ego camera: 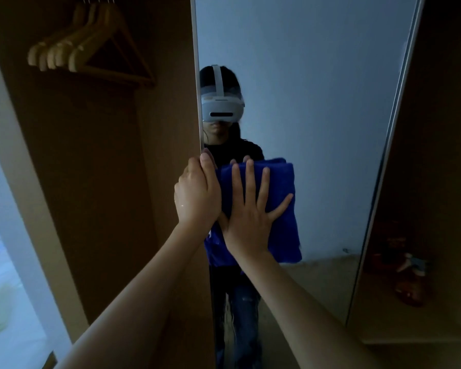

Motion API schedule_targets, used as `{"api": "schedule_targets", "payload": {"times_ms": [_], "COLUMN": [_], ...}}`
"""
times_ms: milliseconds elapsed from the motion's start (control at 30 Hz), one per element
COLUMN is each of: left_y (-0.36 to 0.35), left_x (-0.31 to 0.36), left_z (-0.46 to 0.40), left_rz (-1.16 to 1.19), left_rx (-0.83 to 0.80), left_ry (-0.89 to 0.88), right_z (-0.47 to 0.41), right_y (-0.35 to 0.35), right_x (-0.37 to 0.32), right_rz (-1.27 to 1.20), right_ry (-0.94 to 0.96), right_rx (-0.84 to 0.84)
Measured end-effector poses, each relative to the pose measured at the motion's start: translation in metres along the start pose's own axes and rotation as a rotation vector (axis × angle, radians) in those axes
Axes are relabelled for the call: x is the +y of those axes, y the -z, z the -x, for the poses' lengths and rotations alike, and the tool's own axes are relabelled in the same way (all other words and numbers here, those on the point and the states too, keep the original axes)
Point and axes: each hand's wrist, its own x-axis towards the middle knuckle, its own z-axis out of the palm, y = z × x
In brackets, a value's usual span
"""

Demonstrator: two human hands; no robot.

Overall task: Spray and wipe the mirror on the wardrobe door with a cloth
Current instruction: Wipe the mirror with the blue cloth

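Right hand flat on cloth

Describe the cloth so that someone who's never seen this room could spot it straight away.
Find the tall mirror on the open wardrobe door. Near its left edge, which the left hand grips, the right hand presses flat with spread fingers on a folded cloth against the glass. It is deep blue, the only bright colour here.
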Motion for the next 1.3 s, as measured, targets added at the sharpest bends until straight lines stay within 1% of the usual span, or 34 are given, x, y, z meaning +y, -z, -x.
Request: {"api": "schedule_targets", "payload": {"times_ms": [100,267,400,533,633,733,867,1067,1200,1300], "left_y": [0.000,0.002,0.002,0.001,-0.002,-0.005,-0.006,-0.006,-0.004,-0.004], "left_x": [-0.001,-0.002,-0.003,0.001,0.003,0.003,0.005,0.003,0.003,0.003], "left_z": [0.001,0.004,0.007,0.011,0.016,0.020,0.024,0.024,0.024,0.023], "left_rz": [-0.018,-0.054,-0.078,-0.046,-0.032,-0.034,-0.063,-0.040,-0.014,-0.004], "left_rx": [-0.008,-0.038,-0.053,-0.031,-0.003,-0.011,-0.007,0.001,-0.011,-0.018], "left_ry": [-0.014,-0.010,-0.017,0.007,0.021,0.037,0.055,0.069,0.087,0.092], "right_z": [0.013,0.007,-0.038,-0.072,-0.065,-0.047,-0.017,0.027,0.030,0.006], "right_y": [-0.005,0.003,0.020,0.032,0.032,0.025,0.015,-0.003,-0.001,0.010], "right_x": [0.004,0.002,-0.005,-0.007,-0.007,-0.006,-0.002,0.005,0.005,0.001], "right_rz": [0.001,-0.006,-0.024,-0.019,-0.012,0.000,0.005,0.015,0.033,0.039], "right_ry": [-0.002,0.002,-0.015,0.031,0.012,-0.026,-0.023,0.013,0.021,0.014], "right_rx": [-0.006,-0.020,0.025,0.073,0.079,0.045,0.006,-0.037,-0.080,-0.078]}}
